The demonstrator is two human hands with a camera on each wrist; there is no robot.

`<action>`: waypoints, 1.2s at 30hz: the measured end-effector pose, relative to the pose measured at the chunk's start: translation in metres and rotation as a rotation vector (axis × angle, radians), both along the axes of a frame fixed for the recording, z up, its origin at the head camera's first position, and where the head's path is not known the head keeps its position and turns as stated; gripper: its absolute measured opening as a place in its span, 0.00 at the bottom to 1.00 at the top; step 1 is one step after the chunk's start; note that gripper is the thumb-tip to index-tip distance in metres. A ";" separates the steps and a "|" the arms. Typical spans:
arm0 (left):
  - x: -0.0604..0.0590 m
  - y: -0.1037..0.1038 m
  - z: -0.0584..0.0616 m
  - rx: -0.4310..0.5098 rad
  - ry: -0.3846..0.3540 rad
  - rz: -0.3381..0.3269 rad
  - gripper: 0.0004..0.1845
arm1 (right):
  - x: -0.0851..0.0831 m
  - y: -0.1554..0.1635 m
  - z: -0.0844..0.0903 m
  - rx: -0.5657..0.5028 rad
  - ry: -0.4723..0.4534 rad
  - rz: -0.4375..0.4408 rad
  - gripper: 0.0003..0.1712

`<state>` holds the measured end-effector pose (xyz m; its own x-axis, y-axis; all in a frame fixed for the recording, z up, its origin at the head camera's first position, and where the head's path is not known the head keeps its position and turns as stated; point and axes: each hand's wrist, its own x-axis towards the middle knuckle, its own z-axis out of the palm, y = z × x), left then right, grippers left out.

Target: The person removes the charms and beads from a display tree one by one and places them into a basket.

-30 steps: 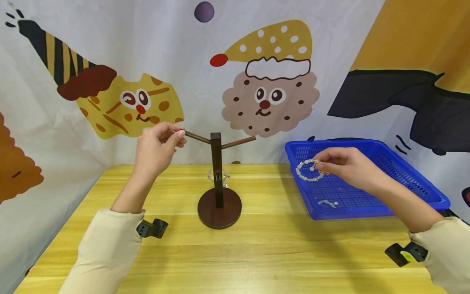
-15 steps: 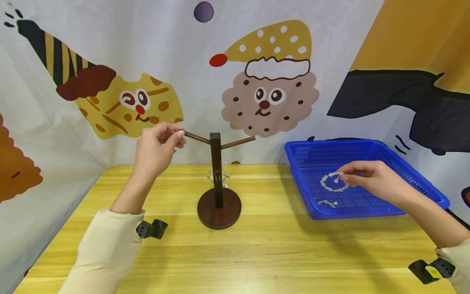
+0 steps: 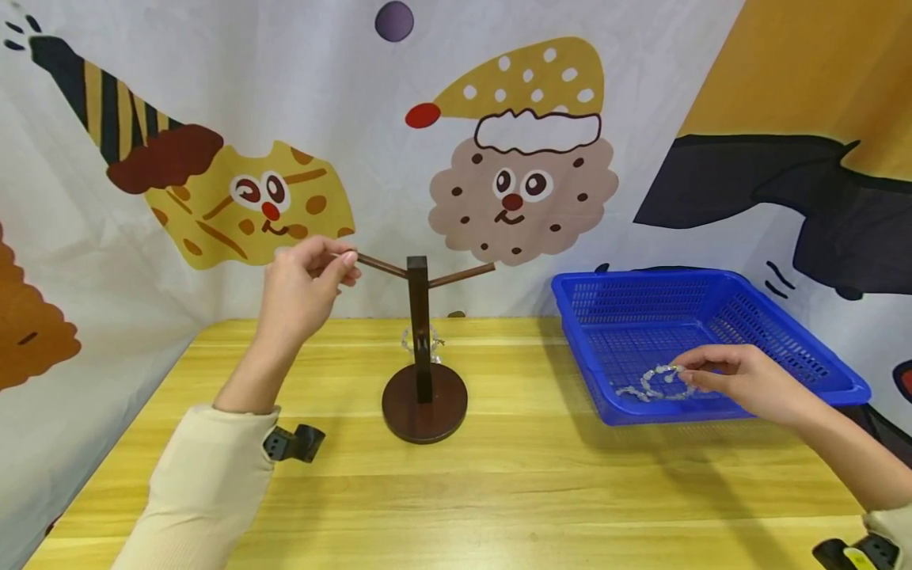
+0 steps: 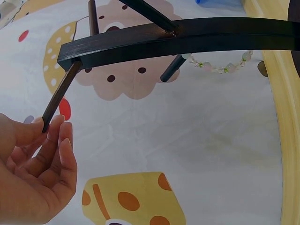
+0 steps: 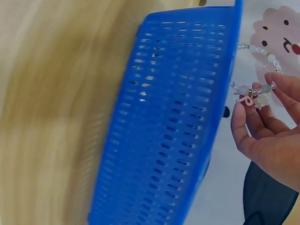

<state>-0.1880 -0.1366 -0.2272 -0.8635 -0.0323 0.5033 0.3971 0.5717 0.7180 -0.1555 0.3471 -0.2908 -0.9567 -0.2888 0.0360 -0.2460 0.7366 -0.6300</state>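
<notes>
My left hand pinches the tip of an upper peg on a dark wooden stand; thumb and fingertips meet on that peg in the left wrist view. From a lower peg behind the post hangs a beaded bracelet. Over at the blue basket, a pale beaded bracelet with a charm is held between thumb and fingers of my right hand. It hangs low inside the basket. Just left of it, another bracelet lies on the basket floor, partly overlapped in the head view.
The stand's round base rests on a yellow wood-grain table. A second upper peg juts out to the right. Behind the table hangs a cloth printed with cartoon figures.
My right hand has moved right and down with the bracelet, from above the basket's left side to low inside it. The left hand has stayed on the peg.
</notes>
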 end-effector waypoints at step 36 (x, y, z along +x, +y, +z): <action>0.001 -0.001 0.001 -0.002 -0.019 -0.008 0.12 | -0.009 -0.014 0.014 0.040 -0.034 0.002 0.15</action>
<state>-0.1872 -0.1376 -0.2259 -0.8731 -0.0241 0.4869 0.3882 0.5698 0.7243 -0.1649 0.3335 -0.2767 -0.9565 -0.2917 -0.0084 -0.2267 0.7609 -0.6080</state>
